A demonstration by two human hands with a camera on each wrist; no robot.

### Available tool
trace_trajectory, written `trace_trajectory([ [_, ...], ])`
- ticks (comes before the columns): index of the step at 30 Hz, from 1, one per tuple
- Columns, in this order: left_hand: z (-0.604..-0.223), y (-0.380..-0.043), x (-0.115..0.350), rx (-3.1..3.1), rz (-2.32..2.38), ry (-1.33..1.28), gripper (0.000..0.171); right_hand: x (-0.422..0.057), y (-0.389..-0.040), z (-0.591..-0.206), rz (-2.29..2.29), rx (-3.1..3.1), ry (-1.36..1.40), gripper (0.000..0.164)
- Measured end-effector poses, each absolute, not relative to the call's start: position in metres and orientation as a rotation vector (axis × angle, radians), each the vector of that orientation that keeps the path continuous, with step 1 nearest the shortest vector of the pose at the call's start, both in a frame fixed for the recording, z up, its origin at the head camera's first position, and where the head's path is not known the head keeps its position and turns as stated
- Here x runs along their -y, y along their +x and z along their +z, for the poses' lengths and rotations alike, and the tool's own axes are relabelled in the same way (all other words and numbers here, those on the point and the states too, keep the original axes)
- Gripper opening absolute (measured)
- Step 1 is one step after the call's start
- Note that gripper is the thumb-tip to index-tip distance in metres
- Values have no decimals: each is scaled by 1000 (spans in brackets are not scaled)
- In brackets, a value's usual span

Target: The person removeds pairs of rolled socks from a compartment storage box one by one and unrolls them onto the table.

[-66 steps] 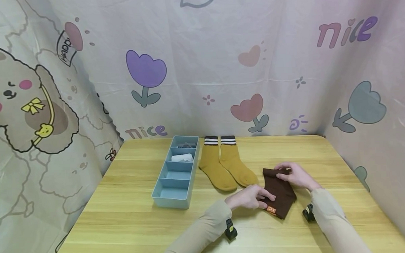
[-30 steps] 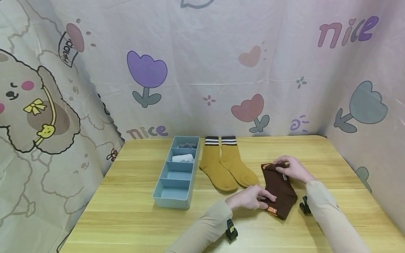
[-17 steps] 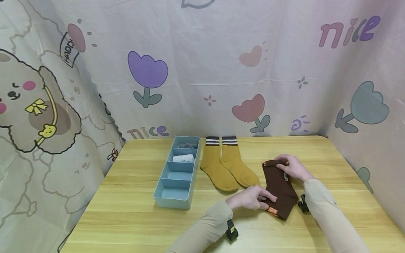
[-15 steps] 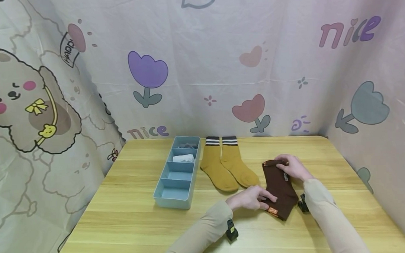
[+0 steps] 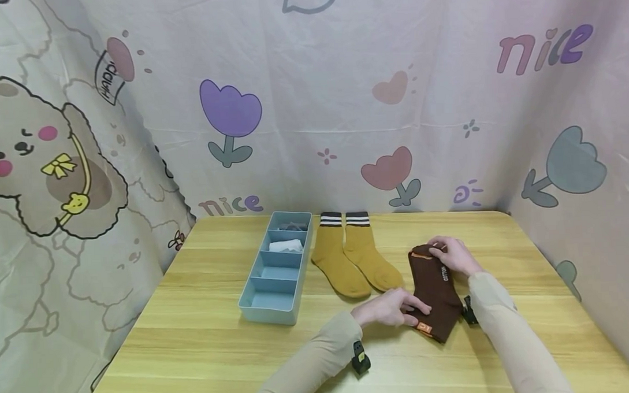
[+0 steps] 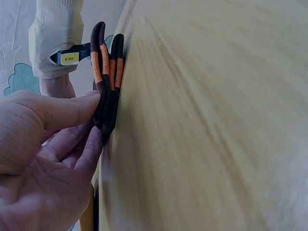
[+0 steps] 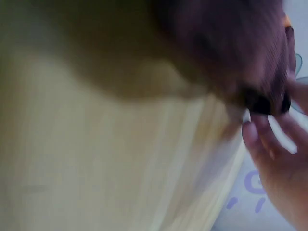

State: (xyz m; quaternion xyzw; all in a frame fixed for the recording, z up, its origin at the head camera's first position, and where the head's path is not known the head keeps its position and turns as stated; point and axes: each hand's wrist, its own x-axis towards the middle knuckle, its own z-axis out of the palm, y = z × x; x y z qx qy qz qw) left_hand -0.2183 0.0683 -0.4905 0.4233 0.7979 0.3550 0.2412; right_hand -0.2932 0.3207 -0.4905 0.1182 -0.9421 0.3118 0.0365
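Note:
A stack of brown socks with orange patches lies on the table; two layered openings show in the left wrist view. My left hand presses its fingers and thumb on the end nearest me, beside the orange label. At the far end, my right hand pinches the edge between thumb and fingers, next to white lettering. In the right wrist view the brown fabric is blurred, with the fingertips at its edge. To the left lie two mustard socks with dark, white-striped cuffs.
A blue-grey organiser box with several compartments stands left of the mustard socks. White folded fabric fills one compartment, and dark grey fabric the farthest. Patterned curtains surround the wooden table.
The right hand has moved away from me, drawing the far end of the brown socks out longer and bringing the white lettering into sight. The left hand has kept its place.

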Motion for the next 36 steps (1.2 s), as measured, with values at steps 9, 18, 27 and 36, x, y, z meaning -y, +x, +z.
trace_trajectory([
  [9, -491, -219, -67, -2155, 973, 1131, 34, -326, -294, -491, 1109, 2780, 676, 31],
  [18, -490, -220, -66, -2146, 947, 1110, 36, -323, -299, -486, 975, 2925, 448, 23],
  [27, -490, -220, -66, -2157, 918, 1129, 36, -321, -300, -480, 1013, 2965, 426, 32],
  [36, -489, -221, -65, -2137, 930, 1130, 36, -321, -304, -480, 1067, 3009, 305, 44],
])
